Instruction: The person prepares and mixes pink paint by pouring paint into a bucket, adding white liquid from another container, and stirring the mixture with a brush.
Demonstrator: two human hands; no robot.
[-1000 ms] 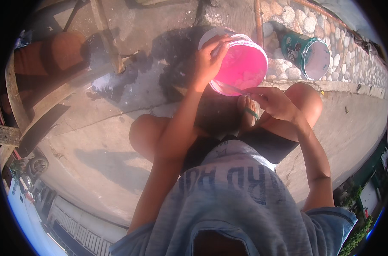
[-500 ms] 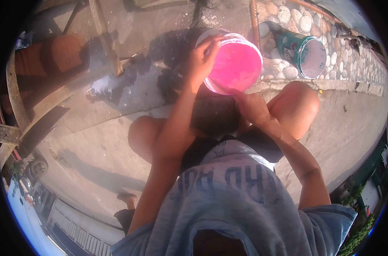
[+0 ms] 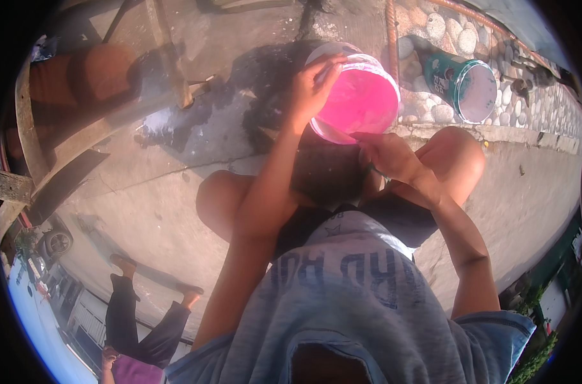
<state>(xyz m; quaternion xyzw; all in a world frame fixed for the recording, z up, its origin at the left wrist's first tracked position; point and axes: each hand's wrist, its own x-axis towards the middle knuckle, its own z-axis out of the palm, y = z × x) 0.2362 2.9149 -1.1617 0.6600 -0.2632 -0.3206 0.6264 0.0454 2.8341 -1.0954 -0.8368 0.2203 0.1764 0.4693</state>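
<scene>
My left grip point(image 3: 311, 94) is pinching the round plastic bucket point(image 3: 368, 63) by its rim — my right grip point(image 3: 393, 157), a thin tool point(image 3: 349, 134) at its near edge.

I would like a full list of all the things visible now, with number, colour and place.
pink bucket: 1, pink inside, pale rim, tilted, upper centre
green bucket: 1, on its side, upper right
stones: many, mixed pale, upper right
wooden beams: several, brown, left side
bulky object, kind unclear: 1, orange-brown, upper left
ground: 1, grey, dark patches beyond the knees
wheel: 1, grey, lower left
another person: 1, dark trousers, purple top, lower left
plants: several, green, lower right
shirt: 1, grey-blue, lower centre
hands: 2, bare; left on the pink bucket's rim, right by its lower edge
</scene>
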